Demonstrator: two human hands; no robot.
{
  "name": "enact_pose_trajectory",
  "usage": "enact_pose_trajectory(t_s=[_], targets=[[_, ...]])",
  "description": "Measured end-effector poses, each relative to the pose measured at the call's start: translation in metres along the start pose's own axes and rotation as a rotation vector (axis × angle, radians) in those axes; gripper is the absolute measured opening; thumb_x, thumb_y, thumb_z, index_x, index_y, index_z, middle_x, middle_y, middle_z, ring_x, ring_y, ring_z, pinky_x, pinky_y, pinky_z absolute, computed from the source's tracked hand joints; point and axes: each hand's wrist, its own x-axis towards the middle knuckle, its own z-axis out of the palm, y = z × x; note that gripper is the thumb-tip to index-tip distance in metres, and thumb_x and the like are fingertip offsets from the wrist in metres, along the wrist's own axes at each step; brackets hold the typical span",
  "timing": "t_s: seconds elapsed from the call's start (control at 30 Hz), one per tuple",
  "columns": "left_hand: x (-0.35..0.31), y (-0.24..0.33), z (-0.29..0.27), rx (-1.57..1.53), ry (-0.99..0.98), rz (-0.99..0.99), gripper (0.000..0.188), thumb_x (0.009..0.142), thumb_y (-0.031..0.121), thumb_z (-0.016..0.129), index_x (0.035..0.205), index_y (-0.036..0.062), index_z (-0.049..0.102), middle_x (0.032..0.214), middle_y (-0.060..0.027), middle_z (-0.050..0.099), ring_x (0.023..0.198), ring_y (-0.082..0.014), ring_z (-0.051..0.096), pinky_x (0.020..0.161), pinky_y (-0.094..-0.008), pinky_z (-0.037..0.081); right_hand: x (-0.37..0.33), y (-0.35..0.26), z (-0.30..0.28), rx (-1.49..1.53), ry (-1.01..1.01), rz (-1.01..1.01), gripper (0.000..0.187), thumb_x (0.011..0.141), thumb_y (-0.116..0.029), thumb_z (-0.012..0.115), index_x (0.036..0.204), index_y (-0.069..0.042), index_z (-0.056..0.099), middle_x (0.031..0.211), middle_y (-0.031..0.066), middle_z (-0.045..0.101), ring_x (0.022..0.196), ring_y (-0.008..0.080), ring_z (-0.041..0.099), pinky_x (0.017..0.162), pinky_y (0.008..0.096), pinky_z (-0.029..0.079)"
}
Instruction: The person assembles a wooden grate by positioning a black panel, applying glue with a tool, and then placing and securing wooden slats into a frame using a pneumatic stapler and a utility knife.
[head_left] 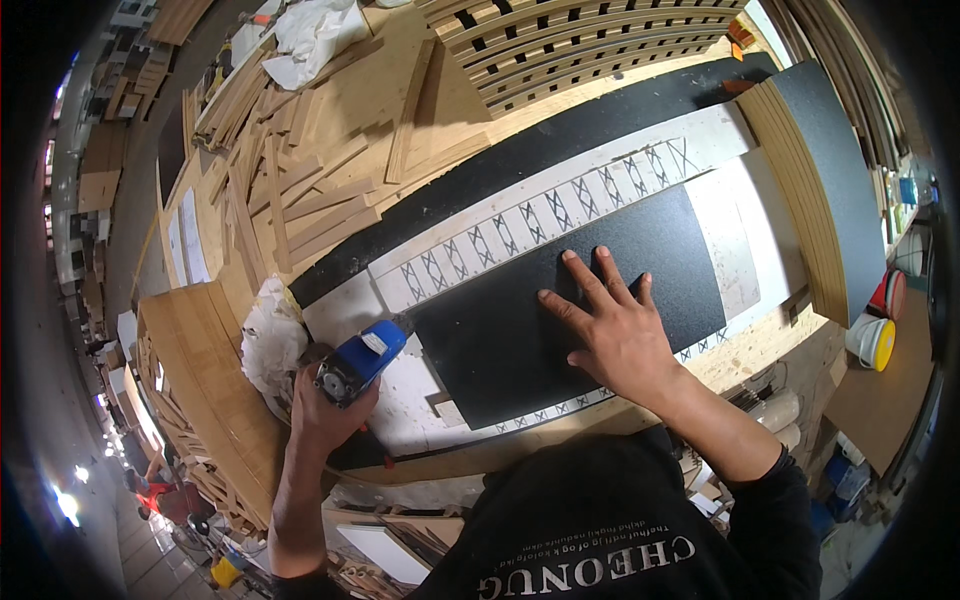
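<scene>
fingers (pixel 588 281) flat on black panel (pixel 500 340)

Gripped blue tool (pixel 365 353), fingers (pixel 585 279) on panel (pixel 500 335)

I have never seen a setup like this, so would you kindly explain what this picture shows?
There is no robot here: these are a person's own bare hands, seen from above by a wide fisheye camera on the head, which makes straight edges bend. The left hand grips a blue handheld tool; its exact kind is hard to tell. The right hand rests, fingers spread, on a black panel. Beside that panel runs a white strip marked with crossed boxes. Farther off on the worktable lie loose wooden strips.
</scene>
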Motion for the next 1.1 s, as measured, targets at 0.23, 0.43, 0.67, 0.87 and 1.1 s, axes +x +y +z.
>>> enact_pose_trajectory(t_s=[0.23,0.43,0.67,0.87,1.1], targets=[[0.001,0.015,-0.006,0.007,-0.053,-0.111,0.042,0.063,0.028,0.078,0.088,-0.0006,0.062,0.087,-0.0187,0.06,0.079,-0.0333,0.06,0.073,-0.04,0.049,0.0,-0.001,0.0,0.009,-0.003,0.0,0.069,0.074,-0.028,0.07,0.137,-0.025,0.041,0.15,0.0124,0.017,0.137,0.0386,0.017,0.096,0.0657,0.031],[0.004,0.028,-0.011,0.147,-0.13,-0.05,0.052,0.062,0.031,0.077,0.1,-0.0017,0.062,0.093,-0.0213,0.06,0.085,-0.0352,0.061,0.076,-0.0408,0.049,0.0,0.001,0.002,0.012,-0.004,0.004,0.07,0.074,-0.029,0.07,0.137,-0.025,0.039,0.15,0.0122,0.017,0.137,0.0377,0.016,0.097,0.0655,0.03],[0.0,0.026,-0.006,0.07,-0.157,-0.123,0.062,0.062,0.03,0.078,0.111,-0.0008,0.057,0.098,-0.0223,0.058,0.097,-0.0356,0.056,0.085,-0.0424,0.044,-0.003,0.002,0.005,0.034,0.075,-0.004,0.072,0.068,-0.027,0.075,0.134,-0.025,0.043,0.148,0.0119,0.021,0.136,0.0372,0.019,0.095,0.0648,0.033],[0.005,0.019,0.009,0.151,-0.051,0.148,0.058,0.063,0.026,0.079,0.108,-0.0017,0.055,0.096,-0.021,0.057,0.086,-0.0357,0.057,0.078,-0.0434,0.046,-0.002,0.003,0.007,0.035,0.064,-0.007,0.071,0.071,-0.027,0.073,0.135,-0.024,0.042,0.149,0.0119,0.019,0.136,0.0376,0.017,0.096,0.0644,0.032],[0.005,0.003,0.011,0.135,0.014,0.243,0.053,0.062,0.022,0.08,0.1,-0.0024,0.054,0.091,-0.0192,0.057,0.084,-0.0351,0.057,0.074,-0.0428,0.047,-0.002,0.002,0.006,0.015,0.048,-0.015,0.071,0.073,-0.029,0.071,0.137,-0.025,0.04,0.149,0.0125,0.018,0.137,0.0376,0.016,0.096,0.064,0.032]])
